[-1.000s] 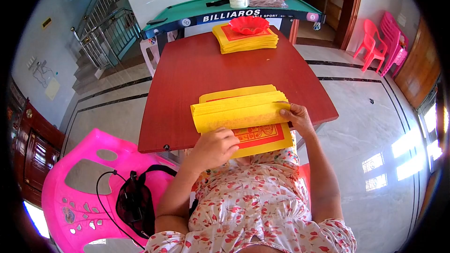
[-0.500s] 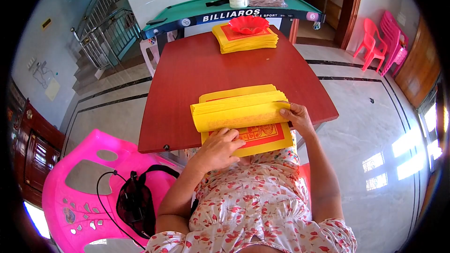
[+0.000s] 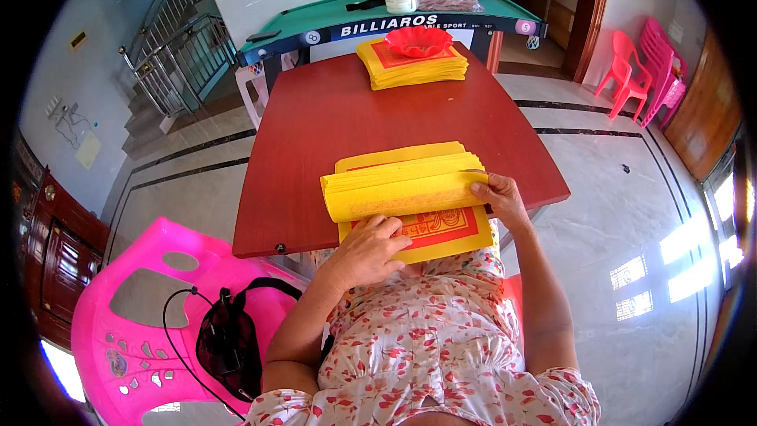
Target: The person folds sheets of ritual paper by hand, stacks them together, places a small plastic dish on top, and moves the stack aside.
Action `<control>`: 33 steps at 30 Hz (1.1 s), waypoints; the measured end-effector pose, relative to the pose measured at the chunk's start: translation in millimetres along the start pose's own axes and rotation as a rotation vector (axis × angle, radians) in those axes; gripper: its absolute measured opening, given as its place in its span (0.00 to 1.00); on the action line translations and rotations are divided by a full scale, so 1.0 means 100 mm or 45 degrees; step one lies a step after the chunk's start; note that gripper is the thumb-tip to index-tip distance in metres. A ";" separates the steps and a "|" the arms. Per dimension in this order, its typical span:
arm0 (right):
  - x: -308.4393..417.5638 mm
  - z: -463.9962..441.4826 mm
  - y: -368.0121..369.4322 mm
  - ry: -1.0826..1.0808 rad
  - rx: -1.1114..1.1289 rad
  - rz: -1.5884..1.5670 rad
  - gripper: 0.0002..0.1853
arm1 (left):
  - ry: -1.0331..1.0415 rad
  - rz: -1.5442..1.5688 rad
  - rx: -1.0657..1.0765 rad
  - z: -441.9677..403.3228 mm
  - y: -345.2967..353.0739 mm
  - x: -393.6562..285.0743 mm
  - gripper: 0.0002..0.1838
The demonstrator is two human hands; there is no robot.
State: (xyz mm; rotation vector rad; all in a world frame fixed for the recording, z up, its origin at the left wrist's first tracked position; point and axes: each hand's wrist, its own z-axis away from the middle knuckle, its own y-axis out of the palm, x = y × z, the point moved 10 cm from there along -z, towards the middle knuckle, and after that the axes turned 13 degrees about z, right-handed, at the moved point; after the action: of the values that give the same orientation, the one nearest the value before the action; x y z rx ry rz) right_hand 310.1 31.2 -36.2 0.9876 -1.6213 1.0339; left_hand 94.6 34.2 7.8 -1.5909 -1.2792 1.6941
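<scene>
Head view, centre: the right hand (image 3: 502, 199) pinches the right edge of a folded yellow paper stack (image 3: 402, 183). The left hand (image 3: 371, 251), unclenched, rests on a red-printed yellow sheet (image 3: 445, 229).

A layered bundle of yellow paper sheets, folded over into a long flattened roll (image 3: 402, 187), is set across the middle of the near edge of the smooth red-brown worktop (image 3: 331, 110). Its length is laid roughly along that edge, with the right end tilted slightly away from it. Thin overlapping layers are stepped along its far side; its near side is rounded, and faint orange markings are shown there. Beneath it, a flat yellow paper sheet with a red printed panel (image 3: 465, 234) is extended past the worktop's near edge. Yellow line patterns are borne by the panel, whose left part is hidden.
</scene>
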 end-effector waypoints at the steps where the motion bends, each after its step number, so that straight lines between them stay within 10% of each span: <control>1: -0.01 0.00 0.00 -0.004 0.002 0.006 0.14 | 0.002 -0.001 -0.003 0.00 0.00 0.00 0.21; 33: 0.04 0.02 0.02 0.005 0.015 0.013 0.14 | 0.081 -0.086 -0.079 -0.02 0.01 -0.04 0.15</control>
State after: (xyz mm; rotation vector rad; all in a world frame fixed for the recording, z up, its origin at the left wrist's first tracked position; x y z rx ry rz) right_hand 306.7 29.5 -33.4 0.9858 -1.6201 1.0529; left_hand 97.7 30.8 9.1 -1.6052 -1.3498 1.5648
